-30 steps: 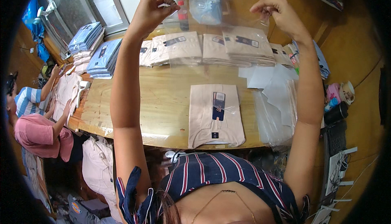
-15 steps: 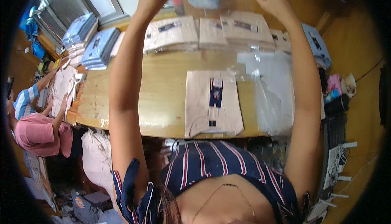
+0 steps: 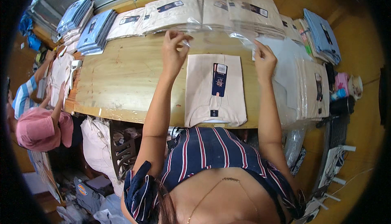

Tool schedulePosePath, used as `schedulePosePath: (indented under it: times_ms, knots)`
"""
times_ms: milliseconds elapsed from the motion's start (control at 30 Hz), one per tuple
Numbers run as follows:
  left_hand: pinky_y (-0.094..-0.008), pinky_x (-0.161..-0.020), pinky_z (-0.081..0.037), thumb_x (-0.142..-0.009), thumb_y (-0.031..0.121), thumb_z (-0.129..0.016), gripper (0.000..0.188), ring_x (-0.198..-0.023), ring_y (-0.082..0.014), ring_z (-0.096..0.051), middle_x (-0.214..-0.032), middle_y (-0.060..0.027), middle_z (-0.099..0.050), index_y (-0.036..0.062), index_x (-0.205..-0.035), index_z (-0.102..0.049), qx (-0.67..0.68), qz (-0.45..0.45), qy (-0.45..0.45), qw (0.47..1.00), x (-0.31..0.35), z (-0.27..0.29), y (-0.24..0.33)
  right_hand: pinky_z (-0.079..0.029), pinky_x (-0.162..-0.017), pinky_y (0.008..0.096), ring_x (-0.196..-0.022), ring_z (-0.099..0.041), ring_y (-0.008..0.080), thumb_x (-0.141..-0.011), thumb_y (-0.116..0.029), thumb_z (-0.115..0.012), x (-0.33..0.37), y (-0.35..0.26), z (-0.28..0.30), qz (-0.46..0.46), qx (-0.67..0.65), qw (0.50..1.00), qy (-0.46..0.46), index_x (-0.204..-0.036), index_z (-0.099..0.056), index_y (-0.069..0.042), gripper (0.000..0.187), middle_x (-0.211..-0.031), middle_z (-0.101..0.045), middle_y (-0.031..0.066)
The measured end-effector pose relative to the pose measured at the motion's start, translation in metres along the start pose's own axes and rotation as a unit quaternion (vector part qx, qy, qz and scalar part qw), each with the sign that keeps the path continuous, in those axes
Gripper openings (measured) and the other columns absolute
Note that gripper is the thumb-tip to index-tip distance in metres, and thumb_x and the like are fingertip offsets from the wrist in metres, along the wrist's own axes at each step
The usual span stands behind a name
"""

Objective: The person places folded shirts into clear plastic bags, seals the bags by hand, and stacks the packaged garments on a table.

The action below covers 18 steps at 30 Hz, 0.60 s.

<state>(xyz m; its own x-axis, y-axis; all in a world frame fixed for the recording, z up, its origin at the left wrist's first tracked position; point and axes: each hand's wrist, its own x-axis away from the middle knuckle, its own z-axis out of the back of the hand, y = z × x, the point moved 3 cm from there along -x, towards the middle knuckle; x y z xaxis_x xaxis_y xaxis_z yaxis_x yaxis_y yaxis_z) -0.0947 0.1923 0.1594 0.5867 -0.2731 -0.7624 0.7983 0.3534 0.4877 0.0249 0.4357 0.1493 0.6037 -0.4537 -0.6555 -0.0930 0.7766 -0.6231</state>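
Observation:
A clear plastic bag (image 3: 242, 37) is stretched between my two hands, just beyond a folded pale pink shirt. My left hand (image 3: 174, 52) pinches it at one side with thumb and fingers. On the other side my right hand (image 3: 265, 61) has its fingers closed on the plastic. Below and between my hands, the folded shirt (image 3: 197, 83) lies flat on the table, collar toward me. A navy hang tag (image 3: 219, 80) rests on its front. The bag is so transparent that its far outline is hard to make out.
Stacks of folded pale shirts (image 3: 171, 14) line the table's far edge. Blue shirt stacks stand at the left (image 3: 95, 32) and right (image 3: 321, 34). Bagged pale shirts (image 3: 311, 89) lie on the right over clear plastic sheets. A person in a pink head covering (image 3: 38, 130) handles cloth at left.
Both hands have come back toward me from the far side, bringing the plastic bag over the table. The bagged shirts on the right now show beside my right arm.

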Motion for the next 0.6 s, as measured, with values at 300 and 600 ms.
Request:
schedulePosePath:
  times_ms: [300,600]
  knots:
    - [-0.0183,-0.037,-0.034,-0.081,0.009,-0.048,0.014,-0.042,-0.0077,-0.049,-0.060,-0.0084,-0.056,-0.0018,-0.090,-0.051,0.446,0.176,-0.056,0.876,-0.055,0.038,0.059,-0.025,-0.042,0.0170,-0.047,-0.028,0.0027,-0.063,0.008,-0.040,-0.063,-0.069,0.062,-0.033,-0.023,0.991,-0.124,-0.099,-0.059,-0.010,0.045,-0.056,-0.034,-0.0049]
    - [-0.0185,-0.027,-0.028,-0.082,0.012,-0.048,0.012,-0.033,-0.0072,-0.043,-0.046,-0.0047,-0.049,-0.0001,-0.085,-0.050,0.447,0.149,0.002,0.882,-0.074,0.067,0.071,-0.023,-0.043,0.0154,-0.049,-0.027,0.0008,-0.067,0.008,-0.040,-0.063,-0.105,0.076,-0.034,-0.057,0.982,-0.175,-0.101,-0.057,-0.005,0.040,-0.060,-0.037,-0.0066]
